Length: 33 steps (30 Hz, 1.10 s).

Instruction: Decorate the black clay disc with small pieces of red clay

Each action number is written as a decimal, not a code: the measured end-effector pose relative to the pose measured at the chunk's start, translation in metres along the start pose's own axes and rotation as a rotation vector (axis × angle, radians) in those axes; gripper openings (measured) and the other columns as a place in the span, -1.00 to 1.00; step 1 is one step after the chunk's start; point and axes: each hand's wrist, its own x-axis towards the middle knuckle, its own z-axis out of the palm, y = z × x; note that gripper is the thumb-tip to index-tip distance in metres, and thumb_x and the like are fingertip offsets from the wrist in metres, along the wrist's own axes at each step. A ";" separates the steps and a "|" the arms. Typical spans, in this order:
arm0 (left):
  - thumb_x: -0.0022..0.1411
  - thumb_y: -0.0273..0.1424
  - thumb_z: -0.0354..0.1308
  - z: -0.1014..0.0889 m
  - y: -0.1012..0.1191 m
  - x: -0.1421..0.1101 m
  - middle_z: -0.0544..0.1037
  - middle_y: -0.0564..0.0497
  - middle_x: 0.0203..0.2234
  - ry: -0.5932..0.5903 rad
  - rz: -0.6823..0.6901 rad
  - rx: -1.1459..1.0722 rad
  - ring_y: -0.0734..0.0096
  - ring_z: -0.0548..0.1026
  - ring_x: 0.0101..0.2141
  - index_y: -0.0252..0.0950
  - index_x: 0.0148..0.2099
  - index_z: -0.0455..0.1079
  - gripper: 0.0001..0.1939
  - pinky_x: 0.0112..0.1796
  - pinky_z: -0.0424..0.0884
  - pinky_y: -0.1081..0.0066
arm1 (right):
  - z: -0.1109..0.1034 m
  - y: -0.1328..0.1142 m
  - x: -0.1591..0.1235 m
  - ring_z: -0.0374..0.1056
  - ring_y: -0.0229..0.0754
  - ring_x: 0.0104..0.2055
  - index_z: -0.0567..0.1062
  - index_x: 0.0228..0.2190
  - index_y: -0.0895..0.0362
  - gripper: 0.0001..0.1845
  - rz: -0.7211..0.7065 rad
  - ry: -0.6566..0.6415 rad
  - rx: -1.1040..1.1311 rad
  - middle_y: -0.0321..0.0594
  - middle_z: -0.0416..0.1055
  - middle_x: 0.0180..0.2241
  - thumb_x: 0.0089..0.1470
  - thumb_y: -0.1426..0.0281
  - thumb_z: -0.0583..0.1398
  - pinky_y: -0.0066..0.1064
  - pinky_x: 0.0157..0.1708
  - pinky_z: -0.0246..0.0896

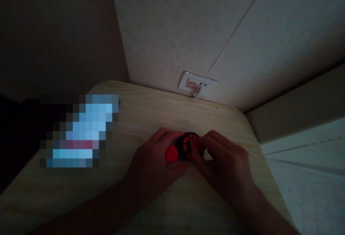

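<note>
A small dark round object [184, 149] with bright red marks or pieces on its top lies on the wooden table. Curled about its left side is my left hand [153, 156], its fingers behind and thumb in front. A red rounded thing [171, 155] shows between that thumb and fingers; whether it is joined to the dark object I cannot tell. My right hand [222, 157] comes in from the right, thumb and index finger closed together over the dark object's top. What the fingertips pinch, if anything, is hidden. The scene is dim.
The pale wooden table [151, 109] has rounded corners and meets the wall. A blurred-out bright screen [88, 123] lies at its left. A wall socket [198, 82] with a red switch and a plug sits just above the back edge. White panels stand at the right.
</note>
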 end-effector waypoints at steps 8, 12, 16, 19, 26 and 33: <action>0.03 -0.52 0.39 0.000 -0.001 -0.001 0.54 0.05 -0.06 0.007 0.005 0.010 0.22 0.56 -0.09 -0.15 0.09 0.45 -0.45 -0.04 0.50 0.19 | -0.001 -0.001 -0.002 0.33 -0.29 -0.55 0.54 -0.43 0.16 -0.83 -0.019 0.012 -0.065 -0.30 0.41 -0.51 0.22 0.48 0.22 -0.47 -0.54 0.19; 0.03 -0.51 0.40 0.001 -0.001 0.000 0.55 0.04 -0.07 0.014 0.017 0.007 0.23 0.56 -0.09 -0.17 0.08 0.45 -0.46 -0.05 0.51 0.21 | -0.001 -0.001 -0.001 0.32 -0.30 -0.55 0.52 -0.45 0.15 -0.81 -0.008 -0.025 -0.060 -0.30 0.40 -0.51 0.22 0.47 0.22 -0.48 -0.55 0.17; 0.03 -0.51 0.39 0.001 0.000 -0.001 0.55 0.03 -0.07 0.014 0.021 0.001 0.23 0.56 -0.08 -0.17 0.09 0.45 -0.45 -0.03 0.50 0.21 | -0.002 -0.002 0.000 0.32 -0.30 -0.55 0.51 -0.45 0.14 -0.82 0.005 -0.063 -0.070 -0.29 0.41 -0.50 0.22 0.46 0.21 -0.48 -0.56 0.17; 0.02 -0.53 0.38 0.001 0.000 -0.001 0.55 0.03 -0.08 0.018 0.015 -0.006 0.23 0.56 -0.09 -0.16 0.08 0.46 -0.46 -0.04 0.51 0.21 | -0.003 -0.001 -0.001 0.33 -0.28 -0.54 0.54 -0.40 0.15 -0.84 -0.001 -0.104 -0.057 -0.28 0.42 -0.48 0.24 0.44 0.21 -0.47 -0.55 0.18; 0.05 -0.53 0.36 0.001 0.002 -0.001 0.55 0.03 -0.08 0.016 0.019 -0.004 0.24 0.57 -0.10 -0.18 0.08 0.46 -0.48 -0.06 0.52 0.24 | -0.003 -0.002 -0.002 0.35 -0.29 -0.52 0.59 -0.32 0.16 -0.84 -0.021 -0.107 -0.023 -0.26 0.44 -0.47 0.26 0.45 0.19 -0.48 -0.53 0.22; 0.11 -0.46 0.37 -0.001 0.004 -0.001 0.56 0.01 -0.07 0.004 -0.005 -0.024 0.21 0.57 -0.08 -0.20 0.09 0.47 -0.53 -0.06 0.52 0.22 | -0.008 -0.008 -0.006 0.33 -0.28 -0.55 0.60 -0.35 0.17 -0.85 -0.081 -0.091 0.008 -0.24 0.46 -0.50 0.22 0.48 0.20 -0.45 -0.55 0.20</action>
